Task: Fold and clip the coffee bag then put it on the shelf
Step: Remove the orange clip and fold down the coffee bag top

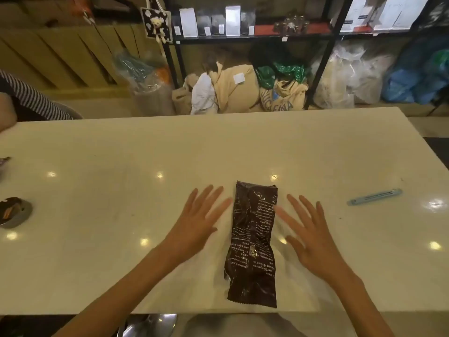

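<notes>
The coffee bag (pixel 252 244), dark brown foil with fine white print, lies flat and lengthwise on the white table (pixel 121 154), its near end close to the table's front edge. It is unfolded and unclipped. The left hand (pixel 196 222) hovers or rests just beside its left side, fingers spread wide, holding nothing. The right hand (pixel 308 229) is spread the same way just beside the right side, also empty; its index finger is blurred near the bag's edge, so contact cannot be confirmed. The pale blue sealing clip (pixel 374 197) lies well apart to the right, beyond the right hand. The black shelf (pixel 252 36) stands past the far side of the table, already carrying boxes and bags.

The risks lie in the foil and the bag's position. The crinkled, slick foil will probably spring open if the fold is released while one hand reaches for the distant clip. With the near end so close to the edge, a careless press or drag could slide it off the table.
</notes>
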Demonstrator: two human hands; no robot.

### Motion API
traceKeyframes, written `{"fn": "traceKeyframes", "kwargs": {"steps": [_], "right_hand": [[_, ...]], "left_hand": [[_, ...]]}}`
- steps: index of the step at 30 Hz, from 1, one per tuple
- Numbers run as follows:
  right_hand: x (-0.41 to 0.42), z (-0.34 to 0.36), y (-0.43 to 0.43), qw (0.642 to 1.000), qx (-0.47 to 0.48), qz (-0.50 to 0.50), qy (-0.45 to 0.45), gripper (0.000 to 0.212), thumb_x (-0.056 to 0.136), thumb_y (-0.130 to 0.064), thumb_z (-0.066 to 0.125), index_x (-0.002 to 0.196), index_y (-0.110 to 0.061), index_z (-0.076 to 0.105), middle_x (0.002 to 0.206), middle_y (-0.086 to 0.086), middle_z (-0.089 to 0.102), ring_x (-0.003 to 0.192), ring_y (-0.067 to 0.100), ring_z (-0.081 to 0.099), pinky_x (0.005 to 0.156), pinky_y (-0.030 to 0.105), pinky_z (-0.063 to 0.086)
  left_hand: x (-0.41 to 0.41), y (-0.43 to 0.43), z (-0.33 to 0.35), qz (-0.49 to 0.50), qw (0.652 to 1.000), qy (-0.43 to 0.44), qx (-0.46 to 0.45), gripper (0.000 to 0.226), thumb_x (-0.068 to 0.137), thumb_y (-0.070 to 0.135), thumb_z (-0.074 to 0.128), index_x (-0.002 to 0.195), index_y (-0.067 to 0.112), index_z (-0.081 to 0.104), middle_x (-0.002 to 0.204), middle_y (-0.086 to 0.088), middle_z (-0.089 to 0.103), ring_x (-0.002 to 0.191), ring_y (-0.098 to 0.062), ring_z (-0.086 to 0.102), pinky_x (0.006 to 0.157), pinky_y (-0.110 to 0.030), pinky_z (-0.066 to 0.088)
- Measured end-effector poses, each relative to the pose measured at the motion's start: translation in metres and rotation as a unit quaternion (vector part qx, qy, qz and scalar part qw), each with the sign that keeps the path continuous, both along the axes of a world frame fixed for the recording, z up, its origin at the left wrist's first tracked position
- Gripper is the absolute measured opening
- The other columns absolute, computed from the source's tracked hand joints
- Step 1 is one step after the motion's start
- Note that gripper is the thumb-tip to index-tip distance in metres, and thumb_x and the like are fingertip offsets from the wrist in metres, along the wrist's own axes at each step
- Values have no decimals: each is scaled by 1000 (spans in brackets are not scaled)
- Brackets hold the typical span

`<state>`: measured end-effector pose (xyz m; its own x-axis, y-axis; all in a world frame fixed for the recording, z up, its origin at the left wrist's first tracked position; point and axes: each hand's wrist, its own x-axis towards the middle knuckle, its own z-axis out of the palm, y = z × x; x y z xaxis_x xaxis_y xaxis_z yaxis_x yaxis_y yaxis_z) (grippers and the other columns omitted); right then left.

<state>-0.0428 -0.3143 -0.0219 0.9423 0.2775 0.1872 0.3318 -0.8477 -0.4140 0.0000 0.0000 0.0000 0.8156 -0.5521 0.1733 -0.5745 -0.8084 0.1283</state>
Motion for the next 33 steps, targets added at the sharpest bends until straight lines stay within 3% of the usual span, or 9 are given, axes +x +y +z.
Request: {"fn": "traceKeyframes", "kwargs": {"steps": [4, 8, 12, 14, 16, 18, 22, 27, 33], "right_hand": [[-10, -17, 26, 990, -96, 94, -31, 85, 90, -41, 62, 156, -38, 9, 167, 12, 4, 152, 41, 0, 119, 62, 5], [6, -22, 28, 997, -41, 47, -46, 99, 81, -52, 72, 156, -36, 11, 167, 10, 5, 151, 42, -5, 119, 62, 2], [37, 23, 32, 989, 139, 35, -25, 57, 93, -60, 44, 148, -52, 27, 161, -24, 20, 154, 21, 3, 122, 45, -12], [50, 55, 39, 960, 278, -6, 25, 36, 93, -53, 51, 128, -59, 49, 137, -45, 45, 143, -2, 33, 125, 34, 5], [61, 74, 48, 918, 384, -60, 77, 29, 91, -30, 65, 113, -48, 58, 114, -34, 66, 115, -6, 59, 109, 25, 42], [72, 77, 55, 886, 442, -89, 111, 25, 91, -18, 67, 111, -30, 61, 107, -17, 71, 103, 5, 68, 87, 22, 57], [85, 69, 65, 853, 490, -134, 120, 26, 91, -21, 66, 115, -13, 59, 108, 1, 72, 99, 16, 71, 81, 30, 61], [94, 71, 86, 801, 562, -190, 73, 14, 96, -18, 60, 103, -29, 56, 102, -4, 70, 90, 11, 72, 68, 20, 59], [101, 62, 94, 756, 605, -246, 42, 16, 99, -15, 52, 115, -15, 51, 107, 3, 65, 95, 15, 68, 64, 17, 58]], "left_hand": [[-12, -26, -17, -148, 987, 21, 66, 82, 86, 39, 64, 155, 22, 24, 164, -9, 16, 153, -29, 9, 123, -51, 11], [2, -31, -9, -154, 982, 96, -52, 67, 92, 36, 62, 149, 16, 33, 163, -5, 21, 152, -15, 11, 123, -47, 14], [17, -39, 29, -99, 916, 259, -289, 65, 93, 40, 58, 147, 21, 28, 153, 2, 38, 139, -10, 38, 116, -31, 31], [29, -48, 47, -45, 887, 278, -366, 47, 98, 32, 51, 141, 19, 35, 135, 2, 52, 121, -4, 52, 100, -24, 43], [37, -59, 58, 11, 857, 280, -432, 34, 99, 27, 43, 132, 23, 38, 122, 11, 57, 110, 6, 56, 90, -14, 45], [41, -70, 59, 52, 822, 279, -494, 26, 102, 24, 38, 126, 33, 37, 119, 18, 55, 108, 12, 57, 86, -9, 48], [45, -88, 49, 139, 760, 253, -582, 15, 102, 34, 37, 116, 35, 44, 112, 9, 65, 103, -9, 67, 82, -22, 57], [54, -101, 52, 139, 740, 297, -587, 41, 95, 23, 60, 130, 21, 40, 115, 10, 62, 101, -5, 68, 83, -27, 60], [73, -106, 52, 230, 700, 233, -635, 18, 87, 17, 72, 98, 26, 62, 98, 4, 74, 88, -11, 74, 74, -24, 60]]}}
